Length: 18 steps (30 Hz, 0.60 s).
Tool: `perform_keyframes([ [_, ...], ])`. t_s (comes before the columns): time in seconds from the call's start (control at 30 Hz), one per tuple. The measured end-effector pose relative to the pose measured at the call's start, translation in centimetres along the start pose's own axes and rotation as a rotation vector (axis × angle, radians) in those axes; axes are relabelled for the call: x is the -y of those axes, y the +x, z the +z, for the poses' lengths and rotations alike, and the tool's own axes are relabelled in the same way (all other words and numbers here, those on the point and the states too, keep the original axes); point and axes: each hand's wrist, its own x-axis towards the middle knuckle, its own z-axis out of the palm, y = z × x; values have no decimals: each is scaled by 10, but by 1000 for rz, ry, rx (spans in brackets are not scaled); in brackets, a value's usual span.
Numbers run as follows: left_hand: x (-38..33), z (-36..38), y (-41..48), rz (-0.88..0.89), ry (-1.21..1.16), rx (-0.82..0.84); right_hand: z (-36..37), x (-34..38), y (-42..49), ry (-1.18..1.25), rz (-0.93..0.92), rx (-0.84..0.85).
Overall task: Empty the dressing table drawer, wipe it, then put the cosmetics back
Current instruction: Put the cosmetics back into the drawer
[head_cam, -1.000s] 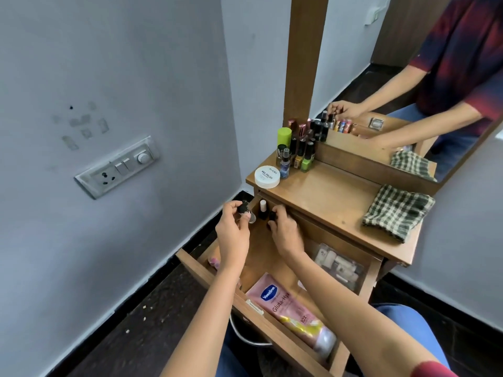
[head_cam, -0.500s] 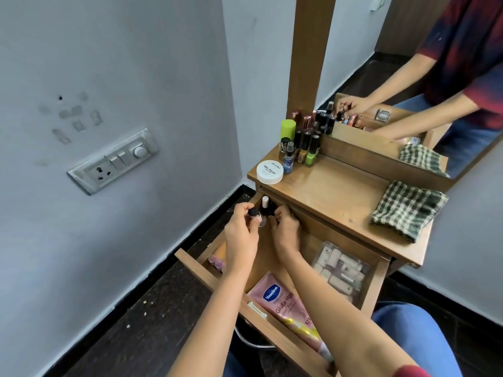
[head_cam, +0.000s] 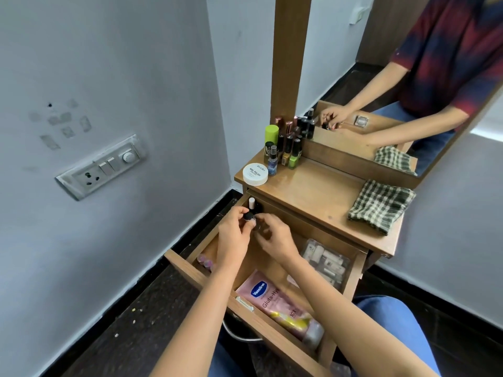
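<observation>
- Drawer of the dressing table, pulled out across the lower centre of the frame.
- Left hand over the drawer's far left corner, fingers pinching the black cap of a small bottle.
- Right hand just beside it, fingers curled towards the same bottle; cannot tell whether grasping it.
- White-capped bottle upright in that far corner, just behind the hands.
- Pink Vaseline tube lying flat near the drawer's front, lower centre.
- Clear case of small items at the drawer's right side.
- Pink pieces by the drawer's left wall, partly hidden beside the left forearm.
- On the surface: white nail polish jar at the left edge, cluster of bottles and green-topped container behind it, against the mirror.
- Checked cloth folded at the surface's right side, centre right of the frame.
- Switch plate on the wall, centre left.
</observation>
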Motion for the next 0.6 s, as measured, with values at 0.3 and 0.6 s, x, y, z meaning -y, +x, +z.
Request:
perform_keyframes([
  [0.3,6,7,0,28,16,93,11,-6,0,6,398,-118],
  [0.6,16,12,5,9,70,76,29,-4,17,-60,510,-212],
])
